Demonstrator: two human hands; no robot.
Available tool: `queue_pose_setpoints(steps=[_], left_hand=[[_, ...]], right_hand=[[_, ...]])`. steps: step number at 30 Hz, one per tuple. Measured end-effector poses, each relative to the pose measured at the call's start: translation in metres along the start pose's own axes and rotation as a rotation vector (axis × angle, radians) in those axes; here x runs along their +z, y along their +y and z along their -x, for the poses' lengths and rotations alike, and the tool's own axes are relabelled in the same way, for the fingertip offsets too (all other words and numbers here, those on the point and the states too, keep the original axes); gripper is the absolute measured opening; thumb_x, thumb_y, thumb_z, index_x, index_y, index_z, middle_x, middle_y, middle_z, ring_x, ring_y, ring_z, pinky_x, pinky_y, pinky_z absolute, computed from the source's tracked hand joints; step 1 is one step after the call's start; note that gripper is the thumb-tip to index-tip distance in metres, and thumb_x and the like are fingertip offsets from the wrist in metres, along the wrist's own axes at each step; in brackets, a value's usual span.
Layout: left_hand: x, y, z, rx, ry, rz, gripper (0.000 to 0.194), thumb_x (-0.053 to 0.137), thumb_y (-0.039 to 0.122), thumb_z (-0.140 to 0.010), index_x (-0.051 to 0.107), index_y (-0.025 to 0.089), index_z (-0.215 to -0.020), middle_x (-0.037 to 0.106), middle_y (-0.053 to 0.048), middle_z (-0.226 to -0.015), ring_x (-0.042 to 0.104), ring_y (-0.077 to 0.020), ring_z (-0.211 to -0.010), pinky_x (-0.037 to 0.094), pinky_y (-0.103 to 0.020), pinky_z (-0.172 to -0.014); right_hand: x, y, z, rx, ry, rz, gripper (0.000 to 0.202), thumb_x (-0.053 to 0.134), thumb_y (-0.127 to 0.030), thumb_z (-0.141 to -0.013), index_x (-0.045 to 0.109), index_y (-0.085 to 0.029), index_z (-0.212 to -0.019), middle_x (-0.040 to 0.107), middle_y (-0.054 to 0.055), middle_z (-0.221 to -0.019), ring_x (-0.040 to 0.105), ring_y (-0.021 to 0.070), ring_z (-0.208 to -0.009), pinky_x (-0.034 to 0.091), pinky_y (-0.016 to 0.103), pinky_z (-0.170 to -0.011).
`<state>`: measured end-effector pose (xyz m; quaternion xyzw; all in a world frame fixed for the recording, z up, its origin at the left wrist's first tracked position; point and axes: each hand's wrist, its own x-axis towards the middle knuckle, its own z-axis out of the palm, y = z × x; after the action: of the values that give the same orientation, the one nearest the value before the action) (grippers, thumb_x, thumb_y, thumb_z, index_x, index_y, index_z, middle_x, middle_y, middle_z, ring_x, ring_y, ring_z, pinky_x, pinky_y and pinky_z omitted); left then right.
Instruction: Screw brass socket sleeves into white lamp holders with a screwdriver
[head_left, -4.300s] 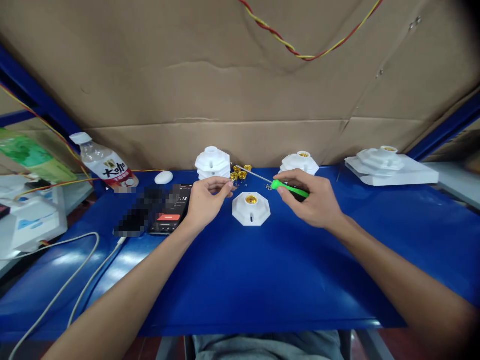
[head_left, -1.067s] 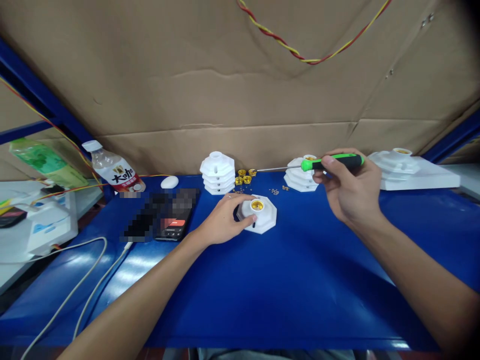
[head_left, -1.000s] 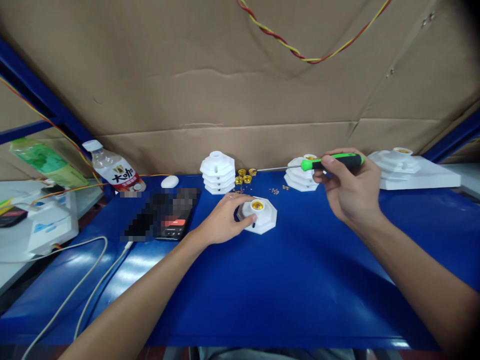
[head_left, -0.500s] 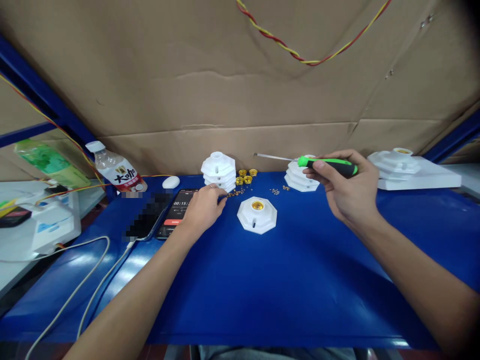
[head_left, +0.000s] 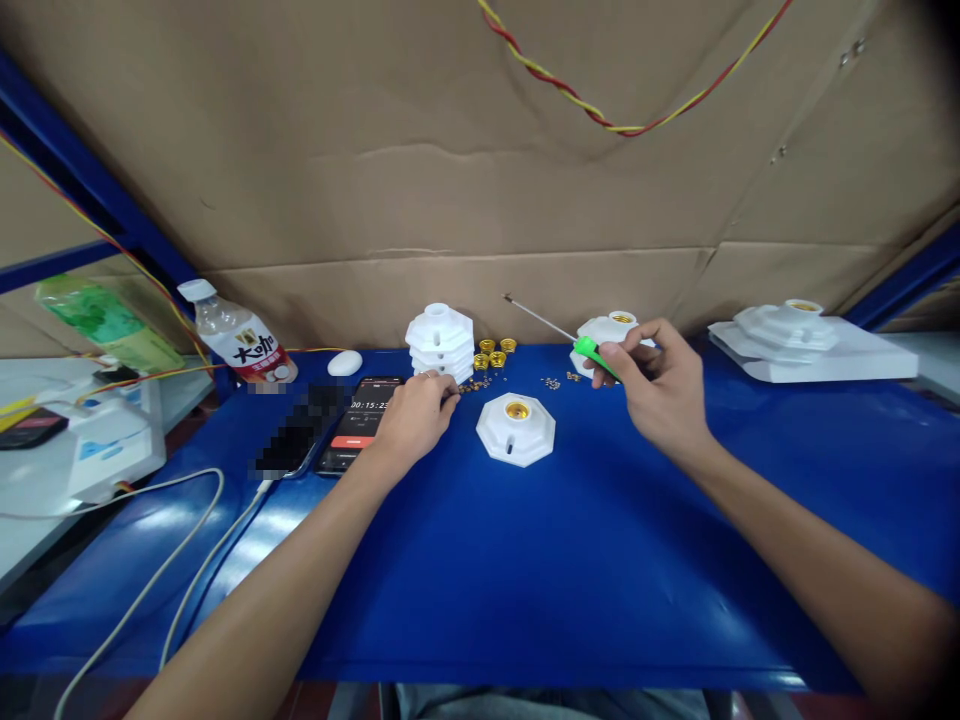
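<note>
My right hand grips the green and black handle of a screwdriver, whose shaft points up and left in the air. A tiny dark bit shows at its tip, too small to name. My left hand has its fingers pinched together beside the small brass parts on the table; what they hold, if anything, is hidden. Between the hands stands a white octagonal lamp holder with a gold threaded insert. Left of it rises a stack of white lamp holder bases, with several gold threaded shells alongside.
Behind my right hand is another stack of lamp holders. More lie on a white box at the right. Phones, a white oval case, a drink bottle and white cables occupy the left of the blue table.
My right hand has moved left and slightly down, turning the screwdriver to a steeper slant. My left hand has barely shifted among the brass parts.
</note>
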<state>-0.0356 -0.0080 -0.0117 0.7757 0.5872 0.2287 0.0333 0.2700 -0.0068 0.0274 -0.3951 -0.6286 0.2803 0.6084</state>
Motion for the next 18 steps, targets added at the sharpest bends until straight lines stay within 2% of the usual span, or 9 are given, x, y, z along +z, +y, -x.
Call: queue_pose_setpoints(steps=[3,6,7,9,12,15,18], left_hand=[[-0.001,0.004,0.0,-0.024,0.004,0.123,0.013,0.062,0.022,-0.098,0.076,0.023,-0.098,0.081,-0.008,-0.092,0.076,-0.0267,-0.081,0.059,-0.041,-0.077],[-0.003,0.009,0.001,-0.056,0.026,0.361,0.009,0.065,0.021,-0.096,0.074,0.024,-0.096,0.082,-0.006,-0.09,0.079,-0.0246,-0.084,0.062,-0.039,-0.081],[-0.003,0.011,0.0,-0.065,0.028,0.435,0.007,0.067,0.021,-0.094,0.073,0.024,-0.095,0.083,-0.005,-0.09,0.079,-0.0238,-0.086,0.063,-0.038,-0.081],[-0.003,0.014,0.0,-0.076,0.014,0.546,0.004,0.07,0.021,-0.091,0.073,0.023,-0.093,0.083,-0.005,-0.092,0.08,-0.0227,-0.087,0.065,-0.038,-0.083],[-0.002,0.015,-0.001,-0.071,-0.025,0.616,0.01,0.073,0.021,-0.089,0.076,0.022,-0.098,0.084,-0.006,-0.098,0.08,-0.0225,-0.088,0.066,-0.041,-0.087],[-0.001,0.014,-0.002,-0.064,-0.046,0.628,0.014,0.073,0.022,-0.089,0.08,0.023,-0.102,0.085,-0.007,-0.103,0.081,-0.0229,-0.091,0.065,-0.044,-0.092],[0.0,0.013,-0.003,-0.082,-0.044,0.648,0.01,0.074,0.022,-0.088,0.081,0.022,-0.096,0.085,-0.007,-0.1,0.081,-0.0231,-0.089,0.066,-0.045,-0.092]], right_hand=[[-0.001,0.005,0.001,0.035,-0.12,0.025,0.025,0.066,-0.051,-0.103,0.059,-0.028,-0.111,0.067,-0.003,-0.082,0.06,0.0131,-0.061,0.049,0.03,-0.058],[0.0,0.007,0.004,0.142,-0.333,0.089,0.037,0.06,-0.055,-0.104,0.06,-0.027,-0.128,0.06,-0.004,-0.079,0.054,0.0134,-0.058,0.047,0.031,-0.057],[0.002,0.006,0.006,0.167,-0.389,0.128,0.038,0.062,-0.054,-0.103,0.062,-0.025,-0.127,0.06,-0.004,-0.076,0.054,0.0146,-0.059,0.047,0.032,-0.058],[0.007,0.005,0.011,0.163,-0.446,0.239,0.032,0.07,-0.052,-0.097,0.066,-0.024,-0.111,0.061,-0.002,-0.076,0.057,0.0169,-0.065,0.048,0.034,-0.063],[0.017,0.001,0.02,0.093,-0.471,0.392,0.031,0.076,-0.049,-0.092,0.06,-0.024,-0.087,0.06,-0.002,-0.078,0.052,0.0163,-0.069,0.044,0.032,-0.063],[0.027,-0.002,0.028,0.065,-0.537,0.476,0.032,0.077,-0.047,-0.091,0.055,-0.024,-0.084,0.054,-0.005,-0.072,0.045,0.0143,-0.064,0.037,0.031,-0.06],[0.034,-0.005,0.03,0.029,-0.589,0.514,0.032,0.072,-0.041,-0.095,0.05,-0.024,-0.079,0.054,-0.005,-0.07,0.044,0.0138,-0.063,0.035,0.031,-0.06]])
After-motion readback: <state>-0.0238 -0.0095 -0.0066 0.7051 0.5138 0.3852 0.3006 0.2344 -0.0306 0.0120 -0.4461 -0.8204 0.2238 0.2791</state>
